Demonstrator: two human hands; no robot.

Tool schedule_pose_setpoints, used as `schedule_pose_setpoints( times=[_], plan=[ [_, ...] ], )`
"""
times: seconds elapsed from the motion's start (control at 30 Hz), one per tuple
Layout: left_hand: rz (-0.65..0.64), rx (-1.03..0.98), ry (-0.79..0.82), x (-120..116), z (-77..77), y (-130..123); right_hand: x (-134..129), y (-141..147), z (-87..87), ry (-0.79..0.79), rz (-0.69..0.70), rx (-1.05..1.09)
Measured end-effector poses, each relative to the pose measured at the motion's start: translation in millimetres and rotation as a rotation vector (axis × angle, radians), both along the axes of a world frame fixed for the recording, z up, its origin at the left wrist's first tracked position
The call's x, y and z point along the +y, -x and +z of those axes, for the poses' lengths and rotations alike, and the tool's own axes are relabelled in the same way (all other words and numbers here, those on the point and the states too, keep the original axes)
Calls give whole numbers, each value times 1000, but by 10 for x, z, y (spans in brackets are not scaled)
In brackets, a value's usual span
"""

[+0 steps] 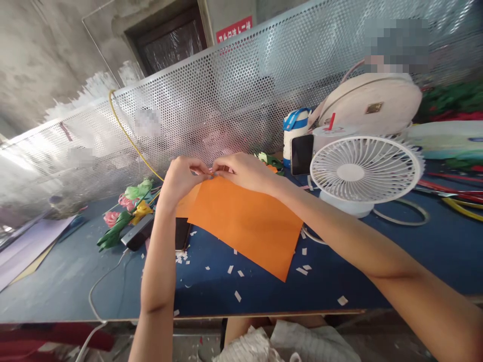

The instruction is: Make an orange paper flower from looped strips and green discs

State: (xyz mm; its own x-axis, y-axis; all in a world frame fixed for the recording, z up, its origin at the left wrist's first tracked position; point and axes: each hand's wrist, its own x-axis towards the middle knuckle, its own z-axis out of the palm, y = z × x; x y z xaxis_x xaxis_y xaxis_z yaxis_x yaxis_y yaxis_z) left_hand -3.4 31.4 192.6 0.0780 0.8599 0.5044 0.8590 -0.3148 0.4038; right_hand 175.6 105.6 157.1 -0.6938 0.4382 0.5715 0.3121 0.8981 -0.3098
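Note:
A large sheet of orange paper [245, 221] lies slanted over the blue table. At its far edge the fingertips of my left hand [184, 173] and my right hand [241, 171] come together in a pinch on the paper. The fine detail between the fingertips is too small to make out. A second, paler orange piece [185, 203] shows beside the sheet, partly behind my left wrist. Close by my left forearm is a dark phone [182, 234], partly covered.
Paper flowers [138, 203] and a grey power bank [139, 232] with a white cable lie left. At right stand a white fan [350, 173], an upright phone [302, 155] and a bag [372, 105]. White scraps [237, 296] dot the table. A perforated metal screen [226, 95] runs behind.

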Motion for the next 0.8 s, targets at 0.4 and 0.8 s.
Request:
schedule_pose_setpoints(
  times=[0.4, 0.8],
  plan=[
    [-11, 58, -112, 27, -27, -60, -26, -5, 7, -173, -41, 61],
    [-22, 16, -71, -23, -16, -81, -115, -53, 78, -278, -152, -5]
  ],
)
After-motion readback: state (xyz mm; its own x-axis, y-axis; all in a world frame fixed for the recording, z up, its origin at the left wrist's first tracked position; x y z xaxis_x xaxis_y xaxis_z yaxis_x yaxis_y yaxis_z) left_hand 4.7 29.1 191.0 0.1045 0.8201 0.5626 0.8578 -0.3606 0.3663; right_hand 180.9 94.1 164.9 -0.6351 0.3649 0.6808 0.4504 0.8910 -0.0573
